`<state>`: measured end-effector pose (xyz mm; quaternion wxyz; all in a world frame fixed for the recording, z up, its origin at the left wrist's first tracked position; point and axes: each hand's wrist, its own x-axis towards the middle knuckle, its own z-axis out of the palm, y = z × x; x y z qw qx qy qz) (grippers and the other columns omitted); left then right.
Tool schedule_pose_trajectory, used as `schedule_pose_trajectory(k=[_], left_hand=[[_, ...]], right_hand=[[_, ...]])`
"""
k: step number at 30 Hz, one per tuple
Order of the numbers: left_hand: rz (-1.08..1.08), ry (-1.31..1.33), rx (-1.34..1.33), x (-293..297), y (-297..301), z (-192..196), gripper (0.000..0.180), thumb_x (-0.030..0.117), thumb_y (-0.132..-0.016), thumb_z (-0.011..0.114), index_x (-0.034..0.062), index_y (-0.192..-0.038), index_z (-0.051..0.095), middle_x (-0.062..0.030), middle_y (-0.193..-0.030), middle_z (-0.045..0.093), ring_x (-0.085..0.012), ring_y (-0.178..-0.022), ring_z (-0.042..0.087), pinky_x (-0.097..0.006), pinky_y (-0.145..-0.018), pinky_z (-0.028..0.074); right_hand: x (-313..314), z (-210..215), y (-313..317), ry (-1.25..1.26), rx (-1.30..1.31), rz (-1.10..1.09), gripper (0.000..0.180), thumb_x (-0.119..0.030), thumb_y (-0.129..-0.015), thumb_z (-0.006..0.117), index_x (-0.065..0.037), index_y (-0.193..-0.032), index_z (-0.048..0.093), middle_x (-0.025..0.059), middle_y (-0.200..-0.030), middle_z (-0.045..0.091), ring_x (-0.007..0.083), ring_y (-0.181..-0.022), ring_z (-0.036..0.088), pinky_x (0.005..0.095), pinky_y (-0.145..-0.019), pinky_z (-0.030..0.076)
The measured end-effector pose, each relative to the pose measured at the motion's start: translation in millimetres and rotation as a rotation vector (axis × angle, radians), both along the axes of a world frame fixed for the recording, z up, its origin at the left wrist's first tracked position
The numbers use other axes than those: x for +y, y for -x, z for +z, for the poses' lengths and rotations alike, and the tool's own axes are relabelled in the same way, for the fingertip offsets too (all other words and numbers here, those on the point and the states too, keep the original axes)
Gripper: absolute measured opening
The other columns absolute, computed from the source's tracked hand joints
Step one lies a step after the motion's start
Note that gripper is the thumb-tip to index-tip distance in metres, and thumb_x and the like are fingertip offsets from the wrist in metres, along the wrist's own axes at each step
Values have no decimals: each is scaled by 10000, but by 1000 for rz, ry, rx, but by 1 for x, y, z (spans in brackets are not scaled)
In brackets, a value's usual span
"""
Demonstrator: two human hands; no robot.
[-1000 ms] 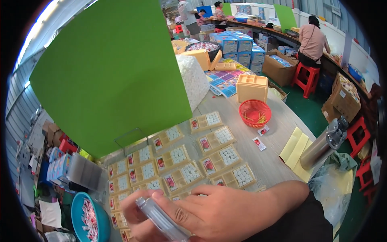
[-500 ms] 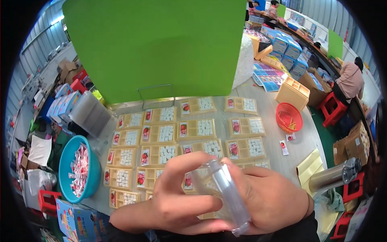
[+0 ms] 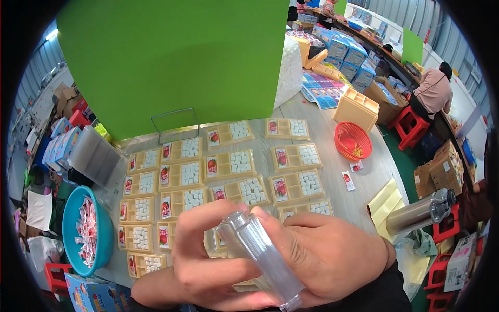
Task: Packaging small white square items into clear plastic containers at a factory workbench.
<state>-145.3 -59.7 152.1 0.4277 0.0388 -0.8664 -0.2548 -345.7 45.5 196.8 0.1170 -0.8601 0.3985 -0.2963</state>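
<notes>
Both my hands hold a thin clear plastic cover (image 3: 270, 257) on edge, above the near side of the table. My left hand (image 3: 200, 262) grips its left side, with fingers curled round the edge. From the right, my right hand (image 3: 338, 255) clasps it with the thumb side against its long edge. Whether it is one cover or several nested together I cannot tell. Beyond and beneath lie rows of cream compartment trays (image 3: 173, 174), each with a strawberry-printed sachet and small white cubes. My hands hide some of the nearest trays.
A teal basin (image 3: 106, 234) of sachets stands at left, beside a stack of clear plastic covers (image 3: 96, 161). A green panel (image 3: 171, 62) rises behind. At right are a red basket (image 3: 339, 136), loose sachets (image 3: 348, 181) and a metal cylinder (image 3: 416, 214). A seated person (image 3: 434, 91) works farther off.
The view has shifted, so the table and trays sit farther left in the picture. Both hands keep their grip on the clear cover, which is tilted slightly more.
</notes>
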Motion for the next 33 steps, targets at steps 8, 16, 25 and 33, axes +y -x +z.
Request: schedule_pose_trajectory(k=[8,16,25,33], left_hand=[[32,10,-66,1,-2,9,653,622,-613,803,20,-851,713,-220,-1160,448,-294,-971,535,-351,-790,469],[31,-25,-58,-4,-3,7,879,727,-578,770,-52,-975,680,-227,-1142,488,-306,-984,558,-377,-793,487],[-93,-377,99,-2,5,3,770,627,-792,637,-11,-1218,583,-189,-1173,522,-297,-1054,578,-402,-858,507],[114,-616,217,-10,-4,10,588,509,-938,508,28,-1274,544,-157,-1127,600,-270,-1035,597,-390,-889,492]], right_hand=[[-1,0,-2,22,1,-6,935,-305,-805,707,183,-1426,206,225,-1101,615,308,-788,656,379,-769,526],[-4,3,4,-2,61,-60,932,-363,-811,700,160,-1429,237,220,-1106,619,326,-828,658,402,-788,524],[-16,-6,11,-115,-247,-10,1137,-357,-717,860,39,-1500,137,238,-1397,415,335,-1221,497,422,-986,433],[-28,-21,10,-334,-473,101,1345,-450,-598,914,28,-1509,47,225,-1292,479,319,-1181,517,429,-1000,409]])
